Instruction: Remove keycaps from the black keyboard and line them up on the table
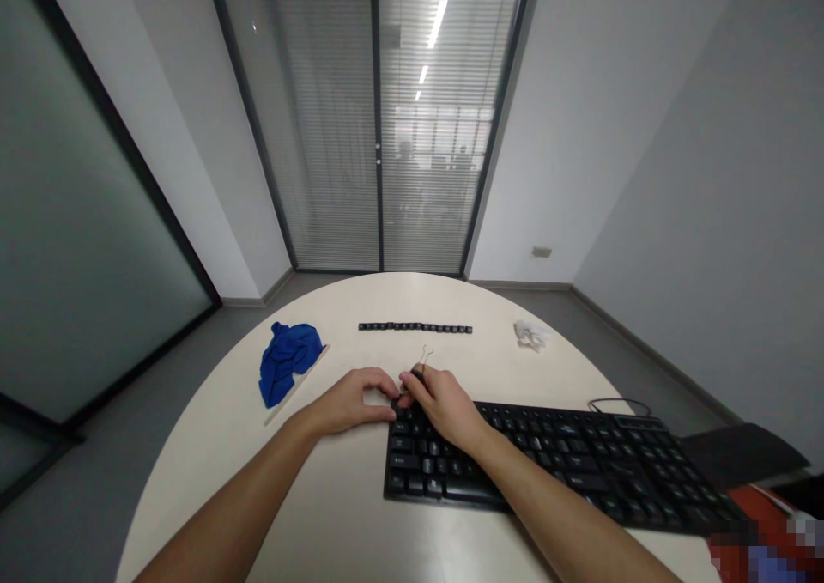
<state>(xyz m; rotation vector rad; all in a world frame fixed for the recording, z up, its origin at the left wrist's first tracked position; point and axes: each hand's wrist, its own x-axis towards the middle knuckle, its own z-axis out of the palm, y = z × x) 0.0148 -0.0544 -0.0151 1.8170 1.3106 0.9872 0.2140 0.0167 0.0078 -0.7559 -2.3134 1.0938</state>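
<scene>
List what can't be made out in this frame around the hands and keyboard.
- Head view: what the right hand pinches besides the wire tool; the fingers cover it.
- Top-left keys of the keyboard: hidden under both hands; left hand rests at its corner.
- Legends on the row of keycaps: too small.
- White crumpled item: too small to identify.
- Bottom-right corner: blurred out.

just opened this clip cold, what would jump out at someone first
Two bare hands meet at the far left corner of a black computer keyboard on the round pale tabletop: the left hand beside it, the right hand pinching a thin wire keycap puller. Farther back lies a straight row of loose black keycaps, with a crumpled blue cloth at the left.
</scene>
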